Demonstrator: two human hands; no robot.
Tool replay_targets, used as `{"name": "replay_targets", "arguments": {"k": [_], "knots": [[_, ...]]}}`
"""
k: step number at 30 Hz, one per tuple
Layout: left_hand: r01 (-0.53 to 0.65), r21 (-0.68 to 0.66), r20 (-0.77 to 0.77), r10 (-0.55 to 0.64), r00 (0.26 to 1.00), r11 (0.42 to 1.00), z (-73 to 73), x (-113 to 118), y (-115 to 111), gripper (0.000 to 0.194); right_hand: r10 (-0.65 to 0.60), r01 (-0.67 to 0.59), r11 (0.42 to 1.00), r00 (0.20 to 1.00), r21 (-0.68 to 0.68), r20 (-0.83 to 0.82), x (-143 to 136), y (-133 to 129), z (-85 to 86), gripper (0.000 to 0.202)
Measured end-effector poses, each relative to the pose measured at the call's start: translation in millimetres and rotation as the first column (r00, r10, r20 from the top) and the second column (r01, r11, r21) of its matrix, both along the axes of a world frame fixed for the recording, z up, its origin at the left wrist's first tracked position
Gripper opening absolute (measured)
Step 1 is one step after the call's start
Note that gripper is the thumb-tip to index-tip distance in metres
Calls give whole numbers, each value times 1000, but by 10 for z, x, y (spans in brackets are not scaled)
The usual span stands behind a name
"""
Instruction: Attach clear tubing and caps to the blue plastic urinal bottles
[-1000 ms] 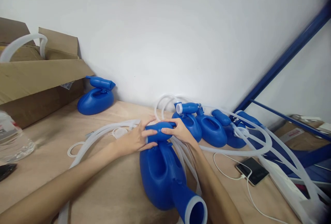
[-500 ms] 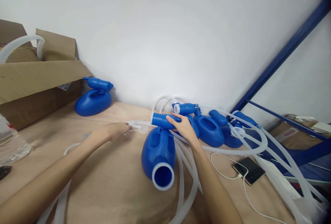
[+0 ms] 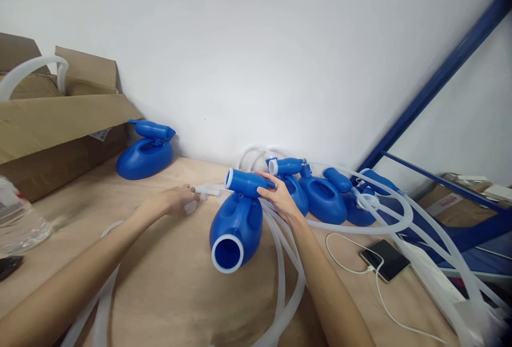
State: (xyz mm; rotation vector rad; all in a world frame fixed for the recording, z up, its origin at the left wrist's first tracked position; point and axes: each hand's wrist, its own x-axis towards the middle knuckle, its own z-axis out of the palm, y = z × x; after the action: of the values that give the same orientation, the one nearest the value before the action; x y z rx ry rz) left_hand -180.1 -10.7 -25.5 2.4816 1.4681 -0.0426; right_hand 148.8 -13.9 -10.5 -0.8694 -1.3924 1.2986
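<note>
My right hand (image 3: 282,197) is closed around the narrow end of a blue funnel piece (image 3: 245,182) with a white rim. That piece sits crosswise on a blue urine bottle (image 3: 253,229), whose round white-rimmed mouth faces me. To the left, my left hand (image 3: 178,199) pinches the end of a clear plastic tube (image 3: 211,190). A small pale round cap (image 3: 191,207) hangs under those fingers. Several more pale tubes (image 3: 294,267) run past the bottle toward the front edge.
More blue urine bottles (image 3: 326,203) with funnels and hoses stand at the right, another bottle (image 3: 146,159) at the back left. A cardboard box (image 3: 68,123), a clear water bottle (image 3: 22,219), a phone (image 3: 386,261) with its cable and a blue metal frame (image 3: 436,85) surround the table.
The urine bottle has turned and shifted left, its funnel piece swinging with it in my right hand. My left hand has drawn the clear tube slightly left, and the cap has moved along.
</note>
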Motion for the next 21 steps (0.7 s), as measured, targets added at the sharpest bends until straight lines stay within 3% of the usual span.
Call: {"name": "replay_targets", "arguments": {"k": [3, 5, 7, 9, 11, 13, 16, 18, 21], "knots": [[7, -44, -17, -8, 1000, 999, 359, 55, -210, 54, -38, 44, 996, 997, 83, -69, -60, 37, -114, 57], [46, -45, 29, -45, 999, 998, 636, 108, -451, 53, -65, 77, 994, 988, 79, -138, -132, 50, -189, 64], [101, 32, 122, -104, 987, 994, 865, 160, -716, 52, -81, 90, 996, 973, 29, -215, -202, 49, -247, 78], [122, 148, 178, -148, 973, 981, 996, 209, -914, 53, -79, 78, 997, 959, -17, -271, -255, 40, -284, 86], [87, 252, 228, -146, 963, 964, 1018, 252, -972, 56, -70, 62, 997, 955, -36, -289, -286, 29, -303, 85], [7, 295, 322, -106, 941, 955, 955, 285, -880, 61, -52, 43, 998, 960, -38, -275, -306, 19, -313, 80], [-79, 150, 560, -19, 828, 986, 789, 312, -607, 66, -24, 17, 999, 969, -33, -246, -336, 3, -322, 75], [-45, 8, 685, 27, 728, 999, 686, 319, -457, 67, -26, 18, 999, 973, -39, -228, -360, -12, -328, 74], [-36, -7, 762, 28, 648, 999, 583, 323, -360, 68, -31, 23, 999, 980, -45, -198, -390, -35, -330, 75]]}}
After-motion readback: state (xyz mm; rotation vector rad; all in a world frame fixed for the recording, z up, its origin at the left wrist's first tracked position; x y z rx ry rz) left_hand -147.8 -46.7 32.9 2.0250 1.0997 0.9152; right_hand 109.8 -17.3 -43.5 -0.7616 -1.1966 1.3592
